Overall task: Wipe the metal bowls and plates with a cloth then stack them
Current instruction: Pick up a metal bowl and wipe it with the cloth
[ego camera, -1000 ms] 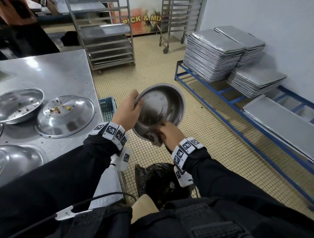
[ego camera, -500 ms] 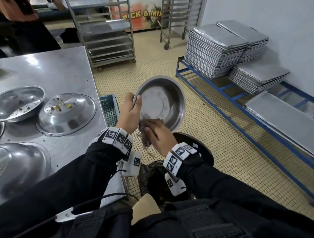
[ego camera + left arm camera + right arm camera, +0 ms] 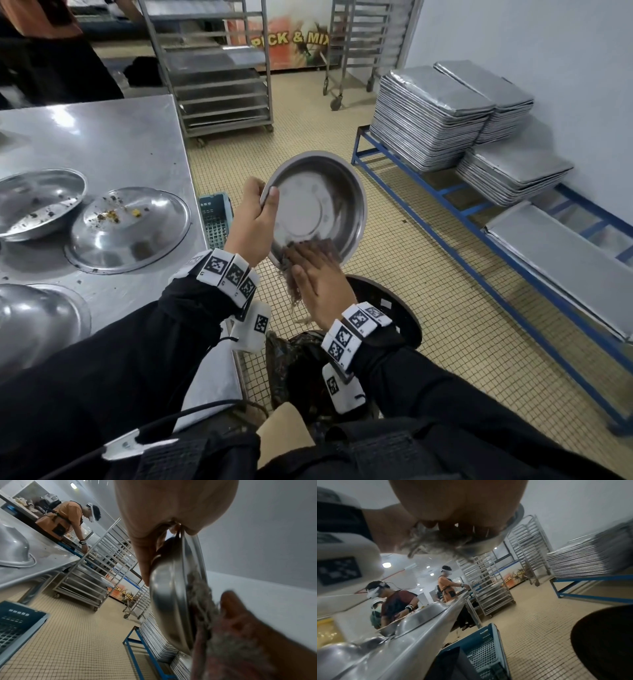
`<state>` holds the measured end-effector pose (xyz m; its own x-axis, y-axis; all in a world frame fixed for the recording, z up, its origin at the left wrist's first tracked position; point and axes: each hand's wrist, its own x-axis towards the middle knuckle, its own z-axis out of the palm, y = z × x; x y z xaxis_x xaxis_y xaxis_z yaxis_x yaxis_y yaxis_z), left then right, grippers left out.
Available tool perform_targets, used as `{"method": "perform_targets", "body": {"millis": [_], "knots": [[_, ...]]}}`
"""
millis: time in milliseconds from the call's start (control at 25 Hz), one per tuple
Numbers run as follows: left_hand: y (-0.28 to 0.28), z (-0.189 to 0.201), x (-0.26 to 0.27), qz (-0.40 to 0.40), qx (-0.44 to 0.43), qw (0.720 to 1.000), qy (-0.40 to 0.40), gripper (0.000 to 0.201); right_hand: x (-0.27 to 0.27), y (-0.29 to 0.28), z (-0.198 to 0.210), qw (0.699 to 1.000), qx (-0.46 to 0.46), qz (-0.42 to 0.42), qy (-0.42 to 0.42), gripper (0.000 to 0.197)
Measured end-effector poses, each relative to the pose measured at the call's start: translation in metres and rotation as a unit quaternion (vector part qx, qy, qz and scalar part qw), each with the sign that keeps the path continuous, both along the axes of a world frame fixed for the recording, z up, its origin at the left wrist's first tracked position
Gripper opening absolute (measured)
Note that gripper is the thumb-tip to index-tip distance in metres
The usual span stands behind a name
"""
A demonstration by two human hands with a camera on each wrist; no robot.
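I hold a round metal bowl [image 3: 318,205] tilted on edge over the floor, its inside facing me. My left hand [image 3: 253,222] grips its left rim, thumb inside and fingers behind. My right hand [image 3: 318,277] lies flat with straight fingers and presses a frayed grey-brown cloth [image 3: 294,287] against the lower inside of the bowl. In the left wrist view the bowl [image 3: 171,601] is seen edge-on with the cloth [image 3: 200,592] against it. In the right wrist view the cloth [image 3: 433,543] hangs under my fingers.
On the steel table [image 3: 113,137] to my left lie a dirty bowl [image 3: 37,202], a crumb-strewn plate [image 3: 130,233] and another bowl [image 3: 34,318]. A black bin [image 3: 387,308] stands under my hands, a blue crate [image 3: 215,219] beside the table. Tray stacks [image 3: 435,116] sit on a blue rack [image 3: 445,222].
My right hand has slid the cloth from the bowl's lower left inside toward its bottom rim and flattened out. The bowl has turned a little more toward me.
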<state>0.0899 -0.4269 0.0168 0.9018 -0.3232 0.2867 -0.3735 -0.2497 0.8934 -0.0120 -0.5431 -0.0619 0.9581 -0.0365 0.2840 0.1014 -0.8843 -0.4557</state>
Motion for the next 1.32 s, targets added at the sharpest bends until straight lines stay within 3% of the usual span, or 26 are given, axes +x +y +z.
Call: {"method": "perform_targets", "body": {"millis": [200, 280, 400, 560, 680, 800, 920, 1000, 1080, 1200, 1320], "knots": [[-0.002, 0.004, -0.006, -0.033, 0.023, 0.999, 0.014, 0.019, -0.002, -0.036, 0.004, 0.975, -0.102, -0.173, 0.096, 0.052], [-0.005, 0.012, -0.011, -0.053, 0.03, 0.997, 0.044, 0.023, 0.004, -0.048, 0.013, 0.97, -0.1, -0.213, 0.069, 0.057], [-0.007, 0.023, -0.003, -0.08, 0.059, 0.993, 0.071, 0.049, 0.02, -0.059, 0.025, 0.967, -0.033, -0.253, -0.009, 0.062], [0.0, 0.026, 0.007, -0.131, 0.062, 0.986, 0.085, 0.029, 0.03, -0.072, 0.04, 0.952, 0.134, -0.259, -0.092, 0.046], [0.009, 0.026, 0.013, -0.134, 0.096, 0.98, 0.11, 0.03, 0.03, -0.08, 0.045, 0.949, 0.179, -0.259, -0.035, 0.03], [0.018, 0.014, 0.016, -0.083, 0.071, 0.982, 0.157, 0.028, 0.028, -0.079, 0.04, 0.946, 0.193, -0.262, -0.002, 0.024], [0.024, 0.001, 0.0, -0.092, 0.005, 0.984, 0.152, 0.041, 0.023, -0.069, 0.041, 0.905, 0.276, -0.322, -0.034, 0.028], [0.022, -0.01, -0.017, -0.123, 0.016, 0.981, 0.148, 0.059, 0.021, -0.062, 0.04, 0.883, 0.321, -0.338, -0.049, 0.03], [0.014, -0.02, -0.027, -0.097, 0.019, 0.981, 0.168, 0.058, 0.021, -0.054, 0.039, 0.875, 0.354, -0.328, -0.036, 0.03], [0.011, -0.019, -0.021, -0.011, -0.003, 0.983, 0.183, 0.049, 0.022, -0.048, 0.032, 0.883, 0.364, -0.293, 0.033, 0.03], [0.021, -0.015, -0.009, 0.004, 0.002, 0.989, 0.148, 0.05, 0.011, -0.049, 0.023, 0.931, 0.245, -0.252, 0.099, 0.027]]}}
